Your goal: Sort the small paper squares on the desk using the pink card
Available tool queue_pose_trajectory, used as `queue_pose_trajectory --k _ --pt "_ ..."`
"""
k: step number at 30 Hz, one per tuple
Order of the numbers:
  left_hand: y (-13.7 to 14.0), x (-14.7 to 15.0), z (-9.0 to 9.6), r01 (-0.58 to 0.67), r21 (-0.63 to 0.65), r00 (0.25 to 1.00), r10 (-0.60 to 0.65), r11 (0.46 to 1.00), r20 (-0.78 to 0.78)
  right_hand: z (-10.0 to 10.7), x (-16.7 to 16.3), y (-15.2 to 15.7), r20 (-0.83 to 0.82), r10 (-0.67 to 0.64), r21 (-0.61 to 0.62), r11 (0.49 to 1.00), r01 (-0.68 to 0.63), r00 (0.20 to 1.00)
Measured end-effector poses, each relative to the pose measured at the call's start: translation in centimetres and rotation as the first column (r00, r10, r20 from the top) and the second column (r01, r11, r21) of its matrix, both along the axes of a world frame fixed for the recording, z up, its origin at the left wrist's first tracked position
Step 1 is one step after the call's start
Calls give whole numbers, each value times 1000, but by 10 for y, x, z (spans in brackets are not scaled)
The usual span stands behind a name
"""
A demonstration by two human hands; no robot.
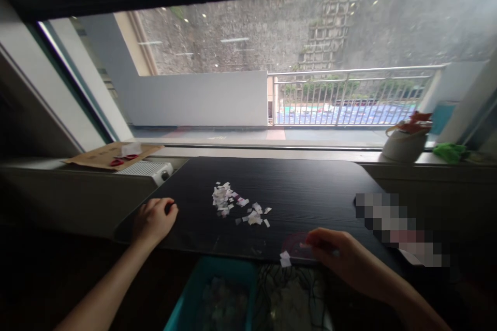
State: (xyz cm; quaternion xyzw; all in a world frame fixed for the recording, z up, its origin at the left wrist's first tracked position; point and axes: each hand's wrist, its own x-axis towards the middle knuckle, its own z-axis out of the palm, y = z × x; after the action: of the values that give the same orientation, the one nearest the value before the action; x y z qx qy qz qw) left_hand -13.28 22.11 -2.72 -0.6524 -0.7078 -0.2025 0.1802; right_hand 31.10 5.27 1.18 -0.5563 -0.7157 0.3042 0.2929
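Note:
My left hand (156,219) rests on the left part of the dark table, its fingers curled in and thumb near the forefinger. I see nothing held in it. At the table's near edge, my right hand (336,248) is closed, fingertips pinched at a pinkish, see-through round piece (292,242) whose kind I cannot make out. Just left of that hand a small white paper scrap (285,259) shows at the edge. Two loose heaps of paper scraps, a larger pile (222,195) and a smaller pile (255,214), lie between my hands.
The dark table (295,178) stands against the window. Below its near edge are a teal bin (182,302) with scraps inside and a tangle of dark cables (310,282). Red-handled scissors (117,163) lie on brown cardboard (91,154) at left. A pale pot (405,146) stands on the sill.

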Motion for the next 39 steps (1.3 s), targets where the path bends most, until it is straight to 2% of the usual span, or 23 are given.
queue_pose_trajectory --k 6,14,21,30,39 --pt "-5 6 3 -26 -26 1000 26 999 -7 -5 8 0 -16 1 -23 1000 -2 1000" --pt "-7 10 7 -21 -30 1000 21 999 10 2 5 -6 -23 28 -52 998 -29 999" --pt "-8 12 7 -30 -29 1000 30 999 6 2 9 4 -54 -50 -31 998 48 997" --pt "-8 13 8 -28 -34 1000 28 999 5 2 5 4 -103 -24 -62 998 18 994" --pt "-10 16 9 -30 -41 999 31 999 20 3 0 4 -52 -10 -31 999 8 999"
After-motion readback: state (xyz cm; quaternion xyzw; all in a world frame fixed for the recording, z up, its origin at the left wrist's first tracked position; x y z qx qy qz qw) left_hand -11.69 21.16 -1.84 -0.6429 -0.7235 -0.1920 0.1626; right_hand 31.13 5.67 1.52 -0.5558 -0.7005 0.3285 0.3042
